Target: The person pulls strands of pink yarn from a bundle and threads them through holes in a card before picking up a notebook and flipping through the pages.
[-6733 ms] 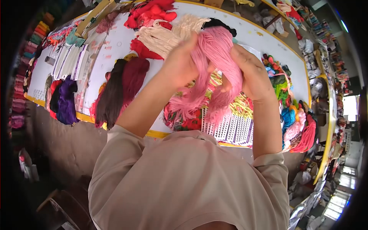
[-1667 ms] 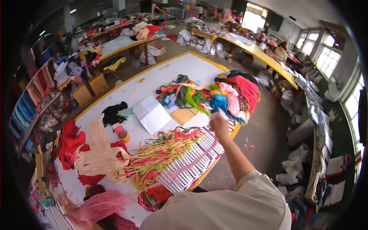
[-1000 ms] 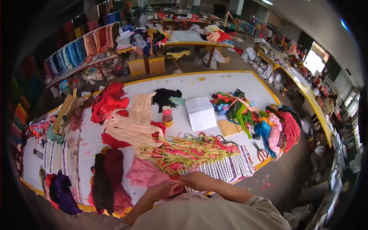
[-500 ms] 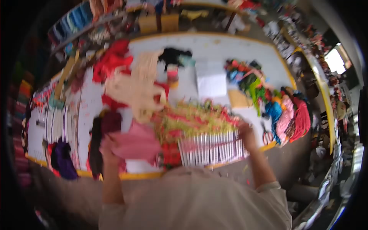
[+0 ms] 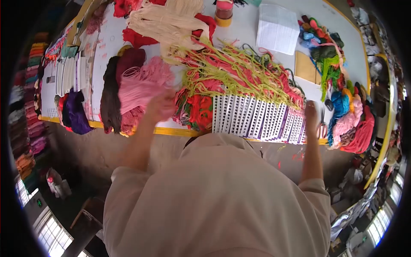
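Note:
My left hand (image 5: 162,106) is over the front of the table, at the right edge of a pink yarn hank (image 5: 136,88). Motion smears its fingers, so any strand in them cannot be made out. Right of it lies a red yarn bundle (image 5: 200,112). A row of white cards with punched holes (image 5: 252,115) runs along the front edge, with tangled yellow-green and red yarn (image 5: 235,70) across its back. My right hand (image 5: 311,112) is at the right end of that row, seen edge-on with its fingers hidden. Scissors (image 5: 322,128) lie just right of it.
Cream yarn (image 5: 167,21) and dark hanks (image 5: 112,94) lie at the left. A thread cone (image 5: 224,13), paper sheets (image 5: 278,28) and brown card (image 5: 306,68) lie farther back. Coloured hanks (image 5: 342,115) fill the right side. The table's yellow edge (image 5: 171,131) runs before me.
The view has tilted down and sharpened. My left hand has moved rightward from over the pink yarn to its right edge. My right hand remains by the right end of the card row.

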{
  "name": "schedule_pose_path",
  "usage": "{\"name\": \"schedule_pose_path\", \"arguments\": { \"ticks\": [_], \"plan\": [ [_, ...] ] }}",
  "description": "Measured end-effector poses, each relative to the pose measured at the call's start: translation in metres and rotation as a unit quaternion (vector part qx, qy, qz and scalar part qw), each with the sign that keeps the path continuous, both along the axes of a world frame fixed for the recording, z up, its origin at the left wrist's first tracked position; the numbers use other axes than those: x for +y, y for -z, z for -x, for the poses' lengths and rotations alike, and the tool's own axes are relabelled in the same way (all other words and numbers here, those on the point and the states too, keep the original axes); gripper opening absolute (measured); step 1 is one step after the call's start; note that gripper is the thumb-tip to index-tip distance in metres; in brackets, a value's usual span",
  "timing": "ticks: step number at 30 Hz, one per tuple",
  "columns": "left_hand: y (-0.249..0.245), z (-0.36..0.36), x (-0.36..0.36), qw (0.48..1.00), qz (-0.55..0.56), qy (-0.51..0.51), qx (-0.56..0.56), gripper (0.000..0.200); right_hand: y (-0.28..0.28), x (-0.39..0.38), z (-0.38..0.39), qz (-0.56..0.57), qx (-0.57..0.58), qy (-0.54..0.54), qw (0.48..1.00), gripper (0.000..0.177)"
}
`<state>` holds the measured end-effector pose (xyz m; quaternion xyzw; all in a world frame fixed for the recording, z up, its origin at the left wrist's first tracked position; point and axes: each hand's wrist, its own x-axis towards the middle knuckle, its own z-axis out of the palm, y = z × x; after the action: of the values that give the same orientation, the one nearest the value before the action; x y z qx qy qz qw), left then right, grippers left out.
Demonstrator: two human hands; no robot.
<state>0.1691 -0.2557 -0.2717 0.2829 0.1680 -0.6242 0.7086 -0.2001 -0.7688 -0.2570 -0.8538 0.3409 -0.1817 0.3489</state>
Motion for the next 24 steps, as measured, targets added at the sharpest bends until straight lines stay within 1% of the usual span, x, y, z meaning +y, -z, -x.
{"name": "schedule_pose_path", "arguments": {
  "ticks": [1,2,3,4,5,6,7,8,9,10,11,12,14,15,16,18,19,21,22,24],
  "plan": [
    [0.024,0.015,-0.029,0.996,-0.073,0.019,0.043,0.023,0.011,0.039,-0.031,-0.204,0.032,0.018,0.978,0.021],
    [0.001,0.043,-0.078,0.961,-0.271,0.025,-0.047,0.024,0.019,0.077,-0.063,-0.278,0.017,-0.024,0.96,0.023],
    [0.014,0.059,-0.101,0.956,-0.284,0.041,-0.068,0.021,0.031,0.102,-0.087,-0.207,0.105,-0.088,0.969,0.022],
    [0.036,0.069,-0.115,0.949,-0.296,0.056,-0.09,0.018,0.049,0.129,-0.106,-0.237,0.036,-0.133,0.962,0.018],
    [0.058,0.078,-0.123,0.948,-0.301,0.055,-0.088,0.018,0.05,0.148,-0.128,-0.24,0.093,-0.161,0.953,0.018],
    [0.082,0.085,-0.128,0.931,-0.324,0.071,-0.15,0.018,0.05,0.163,-0.147,-0.242,0.15,-0.19,0.94,0.017],
    [0.095,0.09,-0.133,0.91,-0.346,0.087,-0.212,0.018,0.061,0.176,-0.16,-0.24,0.108,-0.221,0.939,0.017],
    [0.098,0.094,-0.139,0.909,-0.35,0.085,-0.209,0.018,0.071,0.186,-0.168,-0.239,0.066,-0.252,0.935,0.017],
    [0.099,0.098,-0.143,0.89,-0.376,0.109,-0.232,0.02,0.076,0.191,-0.174,-0.244,0.067,-0.256,0.933,0.017],
    [0.09,0.097,-0.147,0.869,-0.402,0.133,-0.256,0.021,0.08,0.195,-0.18,-0.23,0.075,-0.288,0.927,0.017],
    [0.08,0.096,-0.147,0.867,-0.415,0.142,-0.237,0.025,0.082,0.197,-0.184,-0.215,0.082,-0.32,0.919,0.016],
    [0.074,0.096,-0.145,0.865,-0.42,0.14,-0.235,0.025,0.081,0.198,-0.187,-0.219,0.08,-0.324,0.917,0.016],
    [0.062,0.097,-0.144,0.862,-0.437,0.149,-0.207,0.026,0.077,0.196,-0.19,-0.244,0.137,-0.338,0.899,0.015],
    [0.052,0.099,-0.146,0.875,-0.422,0.13,-0.197,0.026,0.082,0.197,-0.192,-0.219,0.139,-0.358,0.897,0.014],
    [0.055,0.099,-0.146,0.875,-0.425,0.128,-0.195,0.026,0.085,0.198,-0.193,-0.221,0.139,-0.361,0.895,0.014],
    [0.066,0.1,-0.146,0.91,-0.394,0.065,-0.111,0.025,0.087,0.2,-0.194,-0.208,0.178,-0.358,0.893,0.015],
    [0.072,0.1,-0.145,0.91,-0.395,0.063,-0.11,0.025,0.085,0.2,-0.196,-0.208,0.178,-0.36,0.892,0.015],
    [0.084,0.102,-0.141,0.912,-0.373,0.099,-0.142,0.02,0.083,0.201,-0.197,-0.224,0.174,-0.313,0.906,0.016],
    [0.091,0.102,-0.14,0.912,-0.373,0.098,-0.14,0.02,0.085,0.2,-0.198,-0.224,0.175,-0.314,0.906,0.016],
    [0.102,0.103,-0.138,0.926,-0.338,0.084,-0.144,0.016,0.089,0.199,-0.199,-0.239,0.137,-0.315,0.909,0.017]
  ]
}}
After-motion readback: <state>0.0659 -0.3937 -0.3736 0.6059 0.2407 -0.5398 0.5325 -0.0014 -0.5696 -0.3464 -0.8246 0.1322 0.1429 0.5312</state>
